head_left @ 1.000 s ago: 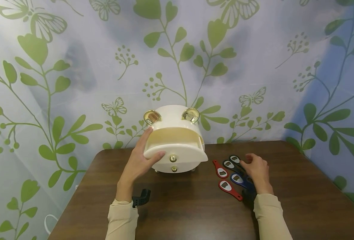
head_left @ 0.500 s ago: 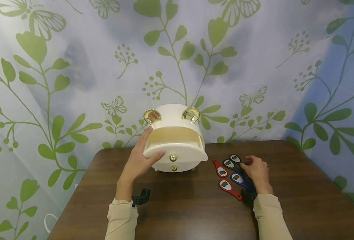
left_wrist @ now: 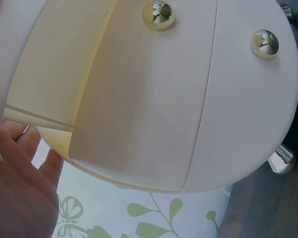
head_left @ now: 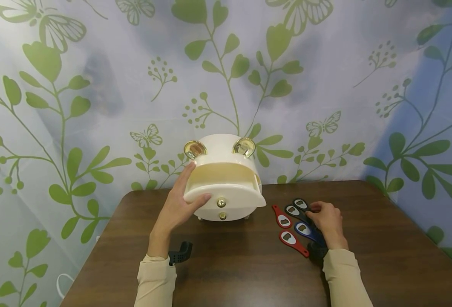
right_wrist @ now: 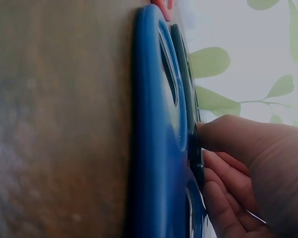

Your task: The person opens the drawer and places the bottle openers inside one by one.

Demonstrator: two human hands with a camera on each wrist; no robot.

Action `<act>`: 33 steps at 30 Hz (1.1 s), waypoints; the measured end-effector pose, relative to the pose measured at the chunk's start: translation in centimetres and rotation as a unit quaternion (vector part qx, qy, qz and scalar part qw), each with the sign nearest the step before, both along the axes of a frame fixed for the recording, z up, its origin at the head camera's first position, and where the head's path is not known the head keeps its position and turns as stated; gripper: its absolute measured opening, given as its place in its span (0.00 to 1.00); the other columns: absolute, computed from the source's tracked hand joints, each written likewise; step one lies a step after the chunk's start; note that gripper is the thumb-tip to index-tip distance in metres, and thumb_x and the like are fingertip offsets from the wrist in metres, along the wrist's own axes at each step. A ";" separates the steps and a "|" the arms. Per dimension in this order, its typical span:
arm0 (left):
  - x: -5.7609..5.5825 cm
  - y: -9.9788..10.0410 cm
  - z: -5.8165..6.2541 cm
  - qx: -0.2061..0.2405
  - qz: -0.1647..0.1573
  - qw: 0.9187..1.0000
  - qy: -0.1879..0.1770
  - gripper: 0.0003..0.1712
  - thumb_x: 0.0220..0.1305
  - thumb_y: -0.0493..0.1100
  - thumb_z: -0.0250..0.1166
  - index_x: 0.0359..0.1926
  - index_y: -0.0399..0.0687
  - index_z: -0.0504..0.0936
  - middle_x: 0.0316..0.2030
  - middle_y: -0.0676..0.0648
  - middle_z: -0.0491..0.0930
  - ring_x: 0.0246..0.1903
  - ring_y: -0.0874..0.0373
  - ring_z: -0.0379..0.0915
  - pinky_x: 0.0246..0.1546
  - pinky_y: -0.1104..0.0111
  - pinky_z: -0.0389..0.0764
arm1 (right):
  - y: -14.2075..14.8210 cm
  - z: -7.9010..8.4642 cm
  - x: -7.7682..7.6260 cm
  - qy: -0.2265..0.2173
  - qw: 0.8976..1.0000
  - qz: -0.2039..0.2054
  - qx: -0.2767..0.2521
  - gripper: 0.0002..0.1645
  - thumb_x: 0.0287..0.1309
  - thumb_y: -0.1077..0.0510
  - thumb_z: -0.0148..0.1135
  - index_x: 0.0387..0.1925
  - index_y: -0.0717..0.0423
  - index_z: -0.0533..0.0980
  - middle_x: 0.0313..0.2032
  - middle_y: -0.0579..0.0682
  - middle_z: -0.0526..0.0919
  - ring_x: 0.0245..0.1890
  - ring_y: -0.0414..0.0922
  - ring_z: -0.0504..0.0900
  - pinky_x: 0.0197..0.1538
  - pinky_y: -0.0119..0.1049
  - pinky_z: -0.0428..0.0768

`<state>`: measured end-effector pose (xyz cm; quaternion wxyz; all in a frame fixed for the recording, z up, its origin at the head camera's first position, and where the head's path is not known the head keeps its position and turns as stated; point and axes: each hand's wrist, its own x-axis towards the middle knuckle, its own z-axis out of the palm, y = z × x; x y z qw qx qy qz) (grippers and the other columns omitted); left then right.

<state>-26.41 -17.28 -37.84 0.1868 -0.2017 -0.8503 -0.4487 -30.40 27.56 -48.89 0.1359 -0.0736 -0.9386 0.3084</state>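
Observation:
A white mini drawer cabinet (head_left: 222, 147) with two gold ear-shaped pieces stands on the table, its upper drawer (head_left: 226, 195) pulled out. My left hand (head_left: 175, 209) holds the cabinet's left side, thumb over the drawer front and fingers along the side; the left wrist view shows those fingers partly behind the edge. To the right lie several bottle openers: red (head_left: 292, 243), blue (head_left: 305, 229) and black (head_left: 292, 210). My right hand (head_left: 328, 221) pinches a black bottle opener (right_wrist: 189, 99) between thumb and fingers, just behind the blue one. Part of its handle is hidden by the hand.
The brown wooden table (head_left: 226, 264) runs back to a leaf-patterned cloth (head_left: 133, 85). Another red opener (head_left: 282, 217) lies between the cabinet and the black ones. Below the open drawer sits a lower drawer with a gold knob (head_left: 223, 216).
My right hand has lowered slightly, its fingertips coming in on the black bottle opener. The left hand and the cabinet have stayed put.

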 end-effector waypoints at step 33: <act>-0.2 0.0 -0.3 0.004 -0.004 1.000 0.003 0.53 0.63 0.60 0.73 0.82 0.69 0.52 0.80 0.62 0.50 0.80 0.56 0.47 0.76 0.47 0.56 | -1.1 3.1 0.4 0.086 0.995 0.001 -0.040 0.22 0.61 0.53 0.72 0.52 0.62 0.85 0.46 0.61 0.89 0.49 0.62 0.85 0.54 0.57 0.77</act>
